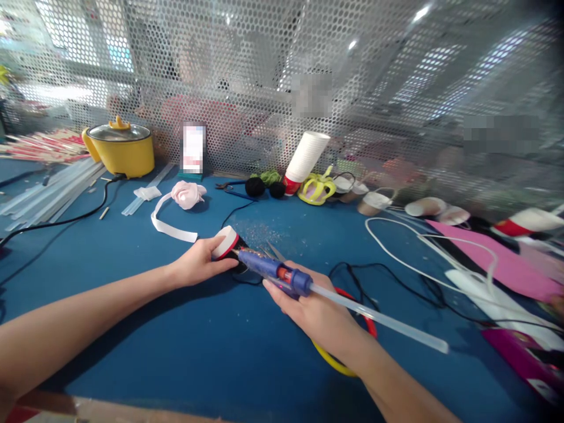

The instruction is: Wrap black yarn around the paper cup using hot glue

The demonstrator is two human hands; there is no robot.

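My left hand [200, 261] grips a small paper cup [226, 242], white with a red edge and a black part on its side toward the right. Held in my right hand [324, 314] is a blue hot glue gun [264, 264], its nozzle at or very near the cup's dark side; whether they touch I cannot tell. A long translucent glue stick [383, 320] sticks out of the gun's back. Under my right hand and wrist lies a pair of scissors with a red and yellow handle [331, 357], partly hidden, blades pointing away.
Behind stand a yellow electric pot [127, 155], a lit phone [192, 147], black yarn balls [254, 187], a paper cup stack [307, 155] and a yellow-green woven basket [317, 191]. A pink ribbon rose [187, 195] lies left. Glue sticks [53, 194], a white cable [388, 255] and pink sheets [497, 258] flank the sides.
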